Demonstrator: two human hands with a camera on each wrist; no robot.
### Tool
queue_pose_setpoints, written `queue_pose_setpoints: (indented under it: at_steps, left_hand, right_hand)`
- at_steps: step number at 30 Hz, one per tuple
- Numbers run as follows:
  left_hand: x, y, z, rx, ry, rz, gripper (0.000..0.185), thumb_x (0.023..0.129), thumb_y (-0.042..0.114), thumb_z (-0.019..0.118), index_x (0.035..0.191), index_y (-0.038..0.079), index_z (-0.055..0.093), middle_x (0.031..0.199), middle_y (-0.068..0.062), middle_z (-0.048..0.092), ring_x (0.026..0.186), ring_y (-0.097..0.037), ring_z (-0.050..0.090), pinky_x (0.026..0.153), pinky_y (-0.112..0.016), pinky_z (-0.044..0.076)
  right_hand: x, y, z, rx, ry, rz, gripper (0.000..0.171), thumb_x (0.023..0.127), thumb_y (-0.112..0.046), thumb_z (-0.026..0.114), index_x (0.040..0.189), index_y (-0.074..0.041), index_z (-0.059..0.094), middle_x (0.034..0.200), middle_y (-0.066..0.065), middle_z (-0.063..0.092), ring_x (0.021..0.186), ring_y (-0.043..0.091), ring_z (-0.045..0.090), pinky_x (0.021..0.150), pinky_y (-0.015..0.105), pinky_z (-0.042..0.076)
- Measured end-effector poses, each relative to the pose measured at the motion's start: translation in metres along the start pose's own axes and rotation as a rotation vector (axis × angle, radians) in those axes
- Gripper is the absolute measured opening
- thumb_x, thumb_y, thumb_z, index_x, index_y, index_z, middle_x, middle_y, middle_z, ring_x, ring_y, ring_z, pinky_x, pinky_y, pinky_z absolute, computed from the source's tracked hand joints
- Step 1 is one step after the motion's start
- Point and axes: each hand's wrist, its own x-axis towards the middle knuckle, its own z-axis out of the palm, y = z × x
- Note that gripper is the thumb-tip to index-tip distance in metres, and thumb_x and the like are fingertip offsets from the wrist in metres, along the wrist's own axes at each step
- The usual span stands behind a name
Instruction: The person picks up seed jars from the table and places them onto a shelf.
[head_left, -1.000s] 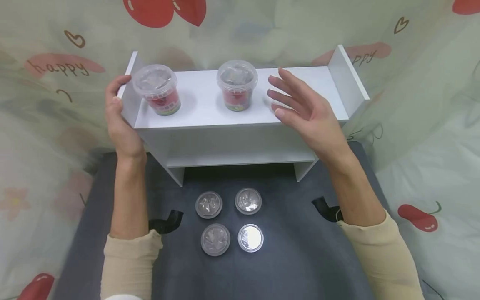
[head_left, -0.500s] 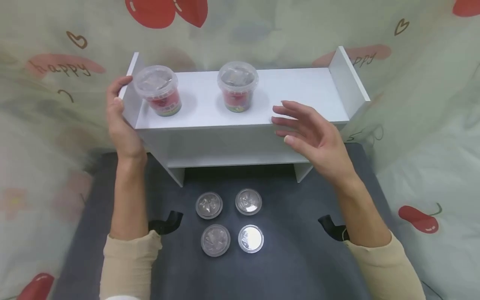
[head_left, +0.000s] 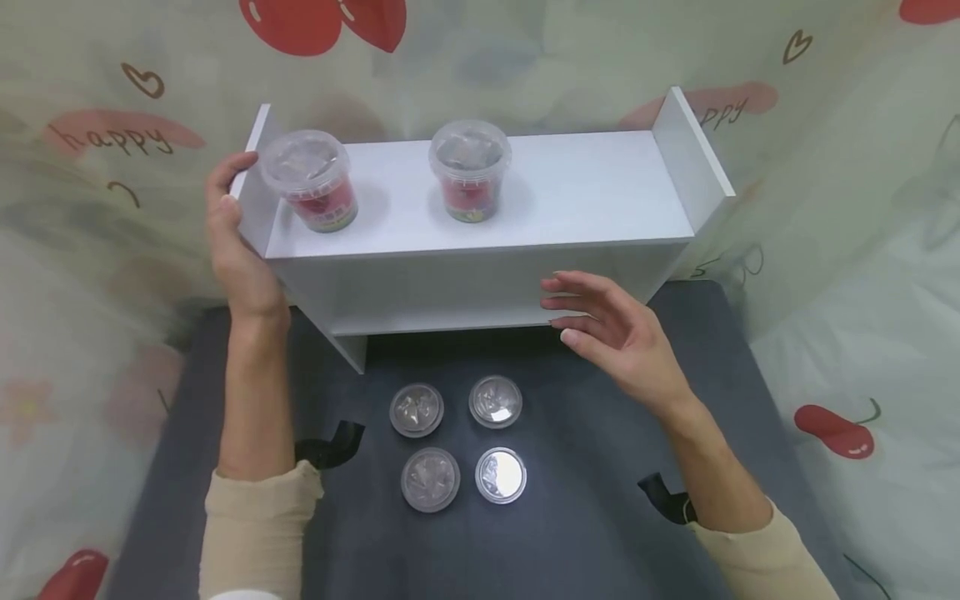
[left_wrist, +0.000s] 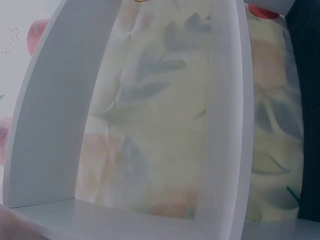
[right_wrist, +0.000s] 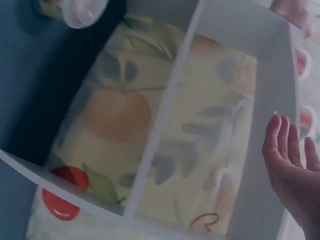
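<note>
My left hand grips the left end panel of the white shelf, fingers curled round its edge. My right hand hovers with fingers relaxed and spread, holding nothing, just in front of the shelf's lower board at about 4 o'clock. On the shelf top stand two lidded tubs, at 10 and 12 o'clock. Four round lids lie on the dark table at 6 o'clock.
</note>
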Motion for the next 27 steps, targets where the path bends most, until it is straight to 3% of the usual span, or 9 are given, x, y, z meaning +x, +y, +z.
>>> queue_pose_setpoints:
  at_steps: [9, 27]
  left_hand:
    - [0.000, 0.000, 0.001, -0.009, 0.005, -0.007, 0.048, 0.093, 0.025, 0.026, 0.126, 0.018, 0.059, 0.132, -0.008, 0.052, 0.123, -0.023, 0.047, 0.098, -0.032, 0.034]
    - [0.000, 0.000, 0.001, 0.005, 0.003, 0.004, 0.047, 0.094, 0.026, 0.026, 0.127, 0.018, 0.059, 0.134, -0.007, 0.052, 0.124, -0.024, 0.046, 0.100, -0.034, 0.032]
  right_hand:
    - [-0.022, 0.020, 0.006, -0.025, -0.025, 0.033, 0.057, 0.087, 0.019, 0.060, 0.141, 0.006, 0.046, 0.137, 0.027, 0.051, 0.121, 0.042, 0.053, 0.098, 0.042, 0.048]
    - [-0.075, 0.071, 0.028, -0.139, -0.007, 0.129, 0.060, 0.084, 0.013, 0.069, 0.139, -0.002, 0.051, 0.136, 0.017, 0.057, 0.121, 0.034, 0.056, 0.093, 0.041, 0.051]
